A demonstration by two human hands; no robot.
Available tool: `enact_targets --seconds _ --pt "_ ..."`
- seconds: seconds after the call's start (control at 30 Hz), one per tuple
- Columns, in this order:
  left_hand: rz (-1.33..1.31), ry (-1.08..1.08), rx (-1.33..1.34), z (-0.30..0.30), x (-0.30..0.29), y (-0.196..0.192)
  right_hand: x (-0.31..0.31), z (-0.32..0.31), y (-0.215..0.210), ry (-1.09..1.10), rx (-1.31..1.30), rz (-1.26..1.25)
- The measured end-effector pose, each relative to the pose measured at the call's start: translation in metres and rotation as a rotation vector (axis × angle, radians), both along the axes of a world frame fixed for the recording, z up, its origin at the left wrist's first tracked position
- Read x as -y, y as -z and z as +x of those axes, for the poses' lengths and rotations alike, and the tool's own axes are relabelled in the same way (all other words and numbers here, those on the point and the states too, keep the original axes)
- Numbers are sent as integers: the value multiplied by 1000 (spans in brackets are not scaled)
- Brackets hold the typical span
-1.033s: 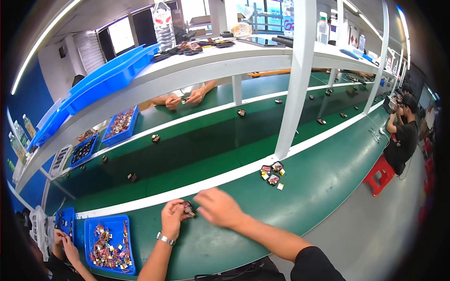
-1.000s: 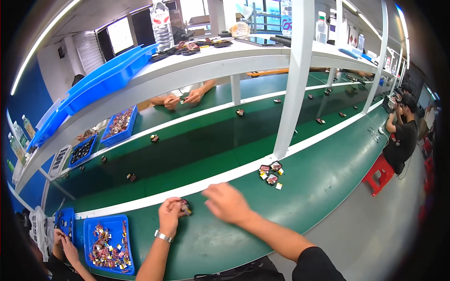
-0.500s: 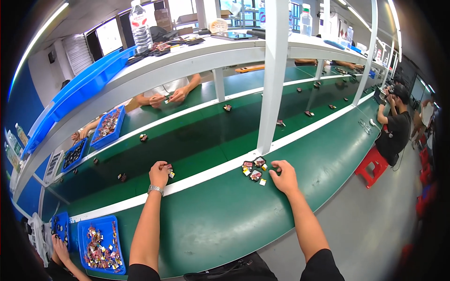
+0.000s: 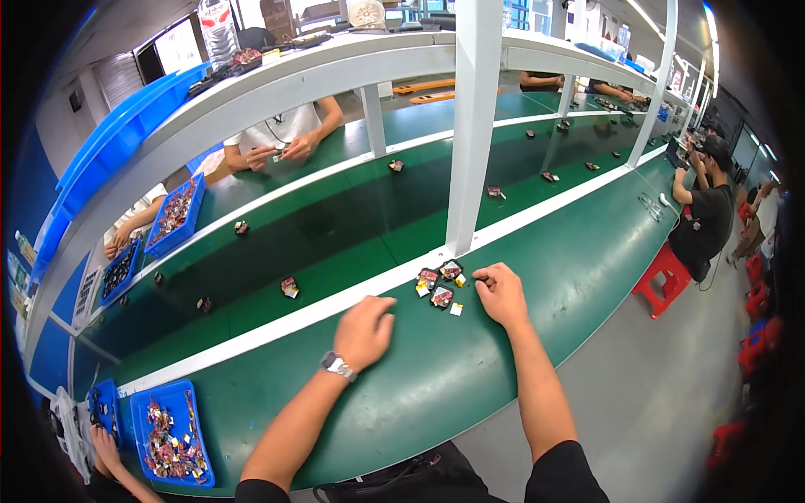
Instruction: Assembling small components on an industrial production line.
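Observation:
Over the green bench my left hand (image 4: pixel 365 331), with a metal watch at its wrist, is held palm down and empty. Its fingers are loosely bent and apart, pointing toward a small cluster of black parts with red-and-yellow labels (image 4: pixel 440 285). A white-and-yellow tab (image 4: pixel 455 309) lies at the near edge of that cluster. Just right of the cluster is my right hand (image 4: pixel 501 293), fingers curled in and the thumb close to them. A dark speck shows at its fingertips, too small to name. One similar labelled part (image 4: pixel 289 287) sits alone on the dark green conveyor strip.
A blue tray of labelled pieces (image 4: pixel 205 469) stands at lower left, beside another person's hand (image 4: pixel 105 448). White posts (image 4: pixel 474 126) carry a shelf above the strip. Across it, a person's hands (image 4: pixel 277 157) hold a small part. Red stools (image 4: pixel 662 281) stand at right.
My left hand has come away from the labelled part on the strip, moving right and nearer over the bench. My right hand's fingers have closed in beside the cluster. The view has shifted slightly.

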State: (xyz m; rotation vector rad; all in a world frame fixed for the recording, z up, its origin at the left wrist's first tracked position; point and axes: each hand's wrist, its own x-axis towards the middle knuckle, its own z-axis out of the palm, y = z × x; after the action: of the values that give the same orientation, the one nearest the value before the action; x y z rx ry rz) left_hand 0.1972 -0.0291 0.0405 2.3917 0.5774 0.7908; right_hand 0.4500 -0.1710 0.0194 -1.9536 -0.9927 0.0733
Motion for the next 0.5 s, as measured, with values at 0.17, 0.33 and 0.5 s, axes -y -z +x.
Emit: enact_targets --seconds 0.17,0.33,0.5 --pt "149 85 -165 46 38 3 1 -3 6 -11 67 -42" --pt "158 31 -165 58 43 12 -1 -7 7 -30 136 -77" --pt "128 44 -99 52 38 14 -2 -8 7 -48 171 -60"
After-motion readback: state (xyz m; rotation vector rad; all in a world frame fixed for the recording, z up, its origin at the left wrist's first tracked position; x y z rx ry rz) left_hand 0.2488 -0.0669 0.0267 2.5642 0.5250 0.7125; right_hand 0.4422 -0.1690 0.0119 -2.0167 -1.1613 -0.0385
